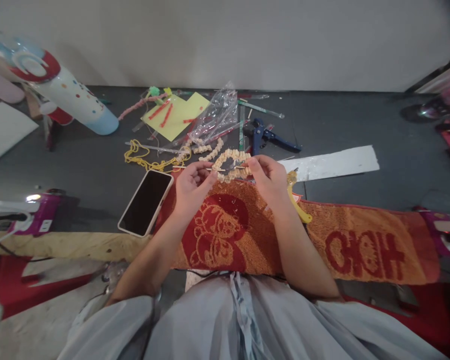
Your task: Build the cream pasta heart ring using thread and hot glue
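Observation:
Both hands work over an orange and red towel [360,245] at the near edge of a grey table [360,125]. My left hand [190,189] is closed in a pinch on a thin stick that runs toward the right hand. My right hand [269,177] is closed on a cream fuzzy cord [228,159] bent into a loop between the two hands. More of the cream cord trails off to the upper left.
A phone [146,201] lies face up left of my left hand. Yellow string [142,159], a clear plastic bag [215,116], yellow paper [176,116], a blue plier-like tool [268,136], a white strip [333,162] and a yellow tool [298,207] lie around. A white bottle-shaped thing [67,95] lies far left.

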Available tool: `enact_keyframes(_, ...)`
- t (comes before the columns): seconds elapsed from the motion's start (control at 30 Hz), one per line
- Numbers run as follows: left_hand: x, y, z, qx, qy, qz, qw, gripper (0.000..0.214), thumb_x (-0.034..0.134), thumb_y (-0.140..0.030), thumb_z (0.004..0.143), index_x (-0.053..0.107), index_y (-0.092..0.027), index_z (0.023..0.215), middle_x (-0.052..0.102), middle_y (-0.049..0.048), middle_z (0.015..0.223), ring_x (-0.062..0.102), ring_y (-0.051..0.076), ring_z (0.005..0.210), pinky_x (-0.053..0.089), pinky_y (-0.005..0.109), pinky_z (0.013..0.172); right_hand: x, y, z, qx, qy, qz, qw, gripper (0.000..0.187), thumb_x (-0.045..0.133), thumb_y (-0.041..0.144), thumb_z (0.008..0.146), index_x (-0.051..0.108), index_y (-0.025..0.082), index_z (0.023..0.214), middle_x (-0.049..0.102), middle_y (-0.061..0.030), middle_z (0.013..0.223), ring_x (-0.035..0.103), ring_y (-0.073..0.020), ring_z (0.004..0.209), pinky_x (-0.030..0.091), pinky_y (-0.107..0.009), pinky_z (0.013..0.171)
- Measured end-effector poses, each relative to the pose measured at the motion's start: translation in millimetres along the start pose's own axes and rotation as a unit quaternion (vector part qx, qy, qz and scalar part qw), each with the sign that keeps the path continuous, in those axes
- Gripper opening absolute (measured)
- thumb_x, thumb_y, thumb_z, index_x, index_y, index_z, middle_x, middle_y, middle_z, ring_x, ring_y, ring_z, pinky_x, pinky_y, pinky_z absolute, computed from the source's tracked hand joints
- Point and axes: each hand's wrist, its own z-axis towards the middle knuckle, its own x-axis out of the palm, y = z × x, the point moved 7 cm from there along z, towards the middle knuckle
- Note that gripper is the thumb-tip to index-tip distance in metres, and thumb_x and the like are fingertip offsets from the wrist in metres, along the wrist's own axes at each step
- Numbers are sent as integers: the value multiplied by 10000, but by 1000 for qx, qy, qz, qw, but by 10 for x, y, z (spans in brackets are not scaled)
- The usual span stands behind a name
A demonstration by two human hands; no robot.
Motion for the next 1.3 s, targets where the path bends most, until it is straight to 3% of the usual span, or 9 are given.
enact_keyframes(0.13, -26, 25, 8, -8, -13, -4, 1000, 274, 793, -363, 723, 678, -175, 887, 588, -30, 657, 496, 45, 521, 406, 162, 464, 39, -51, 4, 41, 18, 42, 998, 520, 532, 713, 835, 654, 217, 735, 573, 4, 619, 527, -120, 561, 426, -270, 543)
enact_keyframes(0.67, -49, 84, 1, -46, -17, -49, 998, 336, 772, -491, 740, 693, -197, 883, 591, -31, 609, 505, 45, 450, 392, 147, 406, 103, -137, 39, 47, 28, 131, 990, 473, 566, 668, 845, 709, 217, 861, 498, 29, 602, 506, -105, 543, 475, -260, 528)
enact_keyframes(0.93, -36, 56, -10, -30, -4, -52, 998, 319, 742, -513, 770, 681, -218, 873, 553, -39, 585, 493, 60, 456, 382, 172, 412, 138, -149, 24, 102, 38, 171, 979, 522, 613, 737, 753, 696, 225, 817, 482, 25, 600, 521, -119, 526, 523, -291, 512)
enact_keyframes(1.13, -35, 36, -13, -17, 1, -49, 999, 315, 710, -532, 801, 674, -228, 870, 544, -37, 582, 496, 69, 457, 378, 191, 422, 132, -123, 19, 107, 40, 165, 980, 529, 598, 746, 753, 681, 226, 805, 422, 37, 581, 520, -117, 520, 525, -282, 500)
enact_keyframes(1.3, -49, 3, -2, 9, -9, -50, 999, 247, 699, -465, 839, 670, -226, 894, 536, -42, 581, 501, 63, 460, 385, 189, 433, 129, -136, 28, 104, 28, 180, 978, 528, 625, 754, 725, 683, 232, 779, 464, 32, 576, 518, -116, 510, 528, -290, 492)
